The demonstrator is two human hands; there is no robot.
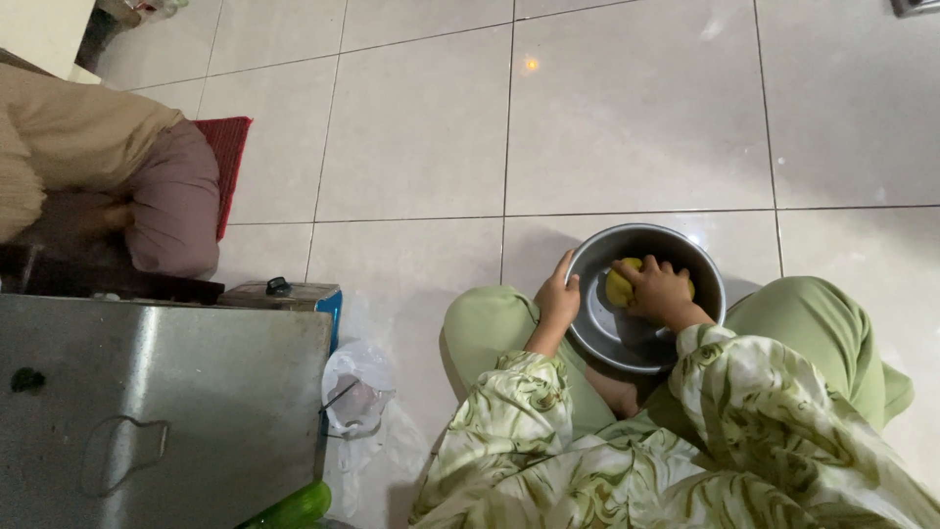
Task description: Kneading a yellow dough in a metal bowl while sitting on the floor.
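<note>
Left hand (558, 297): fingers curled over the bowl (599, 338) rim, steadying it.
Right hand (661, 291): fingers pressed onto the yellow dough (619, 287) (one rough lump).
Progress: kneading looks midway, surface not smooth yet.

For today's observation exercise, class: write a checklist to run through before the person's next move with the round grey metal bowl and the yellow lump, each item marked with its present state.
1. Left hand grips the rim of the round grey metal bowl: ok.
2. Right hand rests on the yellow lump inside the bowl: ok.
3. Bowl sits level between the knees on the pale tiled floor: cannot tell, it looks tilted.
4. Patterned sleeves stay clear of the bowl's inside: ok.
5. Clear plastic bag lies apart from the bowl: ok.
</note>
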